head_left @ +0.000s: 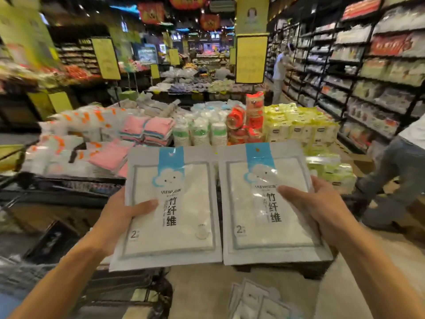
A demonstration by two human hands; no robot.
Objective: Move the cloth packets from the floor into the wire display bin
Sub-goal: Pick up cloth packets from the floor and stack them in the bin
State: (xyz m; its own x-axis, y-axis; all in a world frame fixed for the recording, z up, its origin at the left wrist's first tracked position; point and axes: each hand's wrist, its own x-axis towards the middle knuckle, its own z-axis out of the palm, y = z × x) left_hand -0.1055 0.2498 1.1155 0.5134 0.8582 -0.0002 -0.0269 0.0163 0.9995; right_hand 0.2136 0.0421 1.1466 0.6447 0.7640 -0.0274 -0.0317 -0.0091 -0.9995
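hands (124, 215), 2 pkts (170, 210), "竹纤维"

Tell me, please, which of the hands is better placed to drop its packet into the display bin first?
Probably the left hand. Its cloth packet hangs on the side of the pink cloths, over what seems the bin's dark wire edge. The right hand holds its packet before the yellow packs, farther away.

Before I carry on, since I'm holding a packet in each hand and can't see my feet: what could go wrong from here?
1. More cloth packets on the floor lie just ahead; you could step on one or slip.
2. The left hand and right hand each pinch only a side edge of the left packet and right packet; glossy plastic may slide out.
3. A passer-by stands close on your right; you might bump them.
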